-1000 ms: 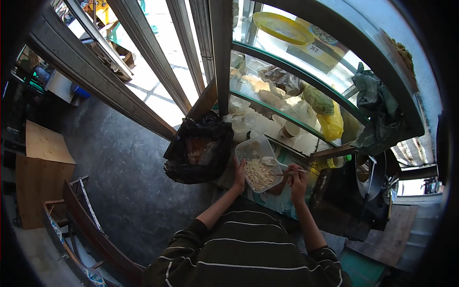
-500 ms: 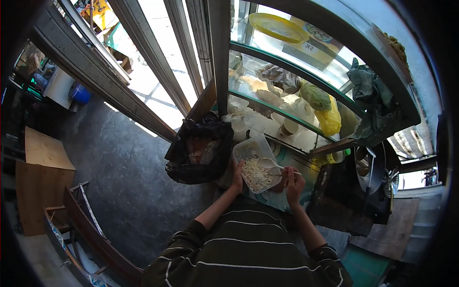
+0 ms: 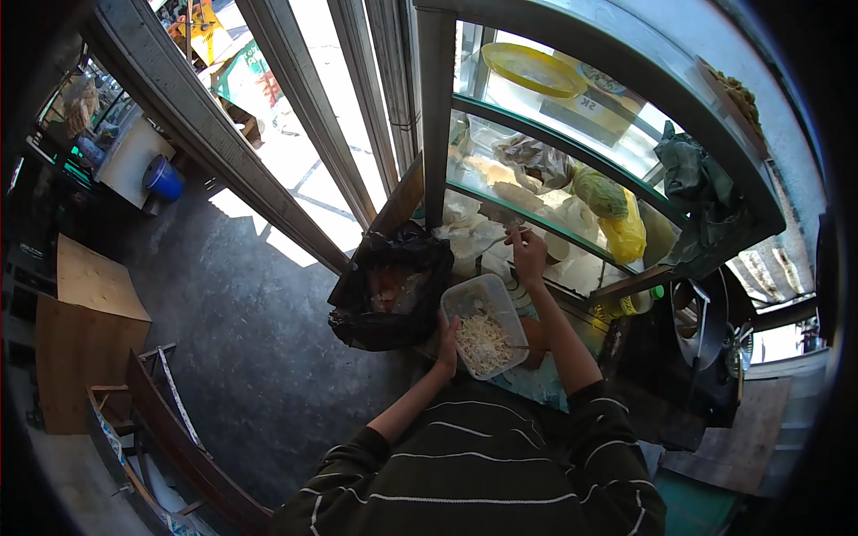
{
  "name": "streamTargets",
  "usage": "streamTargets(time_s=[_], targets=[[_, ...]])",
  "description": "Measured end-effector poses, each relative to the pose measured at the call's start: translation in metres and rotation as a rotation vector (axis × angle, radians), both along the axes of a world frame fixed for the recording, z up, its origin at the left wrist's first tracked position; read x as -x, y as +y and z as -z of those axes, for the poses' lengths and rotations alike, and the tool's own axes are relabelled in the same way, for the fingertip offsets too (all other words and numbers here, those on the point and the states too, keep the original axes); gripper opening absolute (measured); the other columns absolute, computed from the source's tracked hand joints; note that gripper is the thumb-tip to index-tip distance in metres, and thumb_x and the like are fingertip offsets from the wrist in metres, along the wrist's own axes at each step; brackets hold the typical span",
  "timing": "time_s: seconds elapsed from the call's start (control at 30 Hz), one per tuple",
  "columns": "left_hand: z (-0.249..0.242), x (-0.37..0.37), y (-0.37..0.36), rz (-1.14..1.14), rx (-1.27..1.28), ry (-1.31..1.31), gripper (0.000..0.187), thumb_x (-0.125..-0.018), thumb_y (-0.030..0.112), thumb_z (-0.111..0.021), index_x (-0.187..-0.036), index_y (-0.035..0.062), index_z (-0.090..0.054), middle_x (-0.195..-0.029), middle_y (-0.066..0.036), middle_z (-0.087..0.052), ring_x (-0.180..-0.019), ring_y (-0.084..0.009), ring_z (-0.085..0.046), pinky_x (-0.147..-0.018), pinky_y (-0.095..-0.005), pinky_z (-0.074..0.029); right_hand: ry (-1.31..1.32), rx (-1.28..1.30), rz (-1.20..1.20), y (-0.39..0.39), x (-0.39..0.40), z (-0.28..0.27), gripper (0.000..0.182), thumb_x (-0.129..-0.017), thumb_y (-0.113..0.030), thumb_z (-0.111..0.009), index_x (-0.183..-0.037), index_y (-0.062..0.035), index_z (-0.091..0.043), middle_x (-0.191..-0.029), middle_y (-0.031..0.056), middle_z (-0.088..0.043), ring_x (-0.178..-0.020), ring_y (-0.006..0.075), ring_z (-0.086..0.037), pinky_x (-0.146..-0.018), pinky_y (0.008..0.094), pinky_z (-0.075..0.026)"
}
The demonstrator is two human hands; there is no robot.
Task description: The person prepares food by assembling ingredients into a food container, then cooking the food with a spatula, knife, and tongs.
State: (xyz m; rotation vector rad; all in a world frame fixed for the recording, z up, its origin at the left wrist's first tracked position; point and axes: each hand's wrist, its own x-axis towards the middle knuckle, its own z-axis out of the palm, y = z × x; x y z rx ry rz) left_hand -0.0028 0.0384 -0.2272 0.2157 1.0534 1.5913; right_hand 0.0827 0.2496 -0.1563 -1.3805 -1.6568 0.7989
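My left hand (image 3: 450, 348) grips the left side of a clear rectangular plastic container (image 3: 487, 290), its fingers closed on the wall. Pale shredded food (image 3: 484, 344) lies in the lower part of the container, and a thin utensil handle sticks out over its right edge. Up and to the right, my right hand (image 3: 529, 256) is closed around a light-coloured spoon (image 3: 493, 241) at the front of the glass display case. The spoon points left, toward pale plastic bags (image 3: 465, 234). Close by my left hand is a box lined with a black plastic bag (image 3: 427, 259).
The glass case (image 3: 536, 134) holds a yellow-rimmed tray (image 3: 534, 70), a cabbage (image 3: 599, 192) and a yellow bag (image 3: 626, 234). A dark wok (image 3: 702, 322) stands at right. Wooden posts line the opening at left, with a blue bucket (image 3: 163, 179) beyond.
My right hand has lifted the spoon out of the container and moved it up toward the case. A thin utensil stays in the container, which my left hand still holds.
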Motion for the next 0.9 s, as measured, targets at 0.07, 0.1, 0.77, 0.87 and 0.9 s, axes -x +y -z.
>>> streamTargets(time_s=[0.07,0.1,0.77,0.87,0.9], targets=[[-0.005,-0.001,0.000,0.001,0.010,0.010,0.057,-0.089,0.031,-0.044,-0.137,0.0128,-0.018,-0.131,-0.011,-0.035,-0.121,-0.0225,-0.036,-0.101,-0.0346,-0.029,-0.070,0.117,-0.255,0.004,0.010,0.004,0.040,-0.084,-0.042,-0.051,-0.089,-0.0058,-0.067,-0.080,0.0164,-0.063,-0.082,0.0300,-0.059,-0.075,0.0367,-0.044],[-0.009,-0.001,0.000,0.002,0.019,0.020,0.057,-0.089,0.031,-0.044,-0.137,0.0125,-0.018,-0.131,-0.011,-0.035,-0.121,-0.0223,-0.035,-0.101,-0.0346,-0.028,-0.069,0.119,-0.254,0.002,0.009,0.005,0.040,-0.084,-0.042,-0.051,-0.089,-0.0058,-0.067,-0.080,0.0164,-0.063,-0.082,0.0300,-0.059,-0.075,0.0367,-0.044],[0.028,-0.018,0.016,-0.053,-0.032,0.544,0.065,-0.091,0.029,-0.040,-0.137,-0.0052,-0.010,-0.143,-0.018,-0.014,-0.133,-0.0249,-0.012,-0.107,-0.0318,-0.008,-0.883,0.476,-0.393,-0.188,-0.103,-0.007,0.017,-0.080,-0.016,-0.048,-0.084,-0.0025,-0.059,-0.073,0.0234,-0.060,-0.070,0.0373,-0.061,-0.062,0.0479,-0.048],[0.030,-0.016,0.016,-0.068,-0.110,0.376,0.065,-0.091,0.029,-0.040,-0.137,-0.0049,-0.009,-0.143,-0.018,-0.013,-0.133,-0.0247,-0.013,-0.107,-0.0316,-0.008,-0.877,0.409,-0.269,-0.179,-0.104,-0.050,0.020,-0.080,-0.017,-0.049,-0.084,-0.0026,-0.061,-0.073,0.0227,-0.061,-0.070,0.0376,-0.061,-0.064,0.0474,-0.048],[0.024,-0.018,0.017,-0.070,-0.116,0.356,0.065,-0.091,0.029,-0.040,-0.137,-0.0048,-0.009,-0.143,-0.018,-0.013,-0.133,-0.0246,-0.013,-0.107,-0.0313,-0.008,-0.877,0.413,-0.261,-0.180,-0.106,-0.046,0.020,-0.080,-0.017,-0.049,-0.084,-0.0026,-0.061,-0.073,0.0227,-0.061,-0.070,0.0376,-0.061,-0.064,0.0474,-0.048]])
